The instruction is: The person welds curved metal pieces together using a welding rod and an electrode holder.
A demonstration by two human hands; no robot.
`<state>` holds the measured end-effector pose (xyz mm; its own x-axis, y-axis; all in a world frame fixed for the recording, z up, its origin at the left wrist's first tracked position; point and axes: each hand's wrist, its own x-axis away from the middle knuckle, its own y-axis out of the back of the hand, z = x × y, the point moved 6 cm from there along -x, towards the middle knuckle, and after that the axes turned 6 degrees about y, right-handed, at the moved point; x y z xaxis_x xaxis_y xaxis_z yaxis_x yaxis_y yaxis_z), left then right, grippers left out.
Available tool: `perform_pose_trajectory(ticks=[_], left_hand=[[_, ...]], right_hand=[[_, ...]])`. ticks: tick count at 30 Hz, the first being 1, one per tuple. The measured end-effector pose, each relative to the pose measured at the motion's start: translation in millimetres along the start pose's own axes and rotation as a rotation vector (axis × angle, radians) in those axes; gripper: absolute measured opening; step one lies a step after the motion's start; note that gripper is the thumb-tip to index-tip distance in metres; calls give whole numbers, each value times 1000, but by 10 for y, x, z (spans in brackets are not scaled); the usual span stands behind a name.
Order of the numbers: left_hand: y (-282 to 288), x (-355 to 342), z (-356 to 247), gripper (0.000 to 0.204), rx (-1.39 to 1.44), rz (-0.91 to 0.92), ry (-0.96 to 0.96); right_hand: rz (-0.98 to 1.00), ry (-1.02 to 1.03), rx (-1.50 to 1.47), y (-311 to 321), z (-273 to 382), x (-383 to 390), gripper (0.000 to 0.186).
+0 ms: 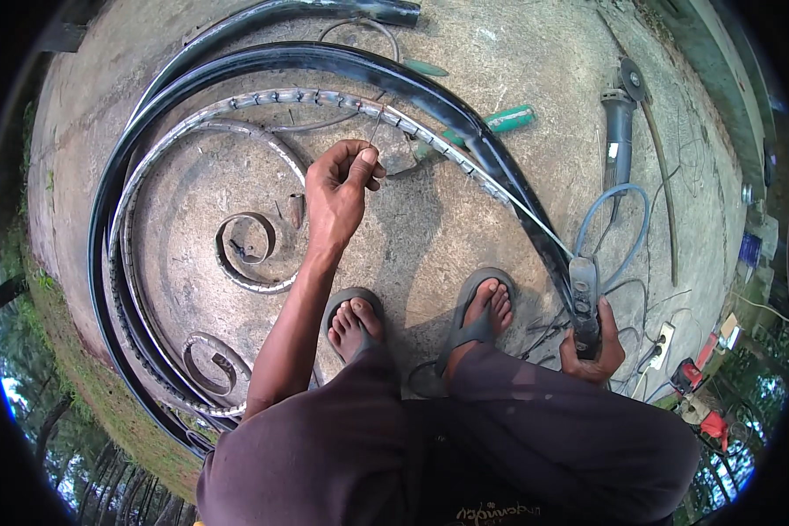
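Observation:
My left hand [337, 188] is raised over the concrete, thumb and fingers pinched on a thin metal rod [375, 130]. The rod points up toward a curved metal strip [302, 95] with many short pieces along it; I cannot tell whether they touch. Beside my right knee, my right hand [594, 355] is wrapped round a grey and black welding electrode holder [585, 298]. A thin straight electrode [543, 228] reaches from its tip toward the strip's right end. Outside that strip runs a wide black curved tube [302, 57].
Metal scrolls [258, 226] lie inside the curves at left. A green-handled tool [510, 118] is partly behind the black tube. At right are an angle grinder [620, 136], a blue cable loop [642, 219], other cables and a white power strip [664, 346]. My sandalled feet [357, 324] stand inside.

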<state>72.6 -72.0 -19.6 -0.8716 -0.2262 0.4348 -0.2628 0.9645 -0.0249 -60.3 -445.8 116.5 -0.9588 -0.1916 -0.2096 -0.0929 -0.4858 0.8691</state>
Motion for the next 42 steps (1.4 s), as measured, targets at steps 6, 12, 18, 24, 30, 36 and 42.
perform_pose_trajectory(ticks=[6, 12, 18, 24, 30, 36, 42], left_hand=[[5, -11, -26, 18, -5, -10, -17], [25, 50, -35, 22, -87, -77, 12], [-2, -2, -15, 19, -30, -21, -1], [19, -3, 10, 19, -30, -5, -6], [11, 33, -36, 20, -56, -45, 7], [11, -38, 42, 17, 33, 16, -17], [14, -27, 32, 18, 23, 21, -13]], right_hand=[[3, 40, 19, -12, 41, -70, 70], [12, 68, 11, -29, 138, -155, 67], [9, 50, 24, 15, 154, -153, 66], [-1, 42, 7, -18, 134, -138, 67], [21, 2, -2, -13, 81, -81, 67], [-63, 85, 52, 40, 107, -71, 67], [-14, -11, 3, -3, 40, -39, 66]])
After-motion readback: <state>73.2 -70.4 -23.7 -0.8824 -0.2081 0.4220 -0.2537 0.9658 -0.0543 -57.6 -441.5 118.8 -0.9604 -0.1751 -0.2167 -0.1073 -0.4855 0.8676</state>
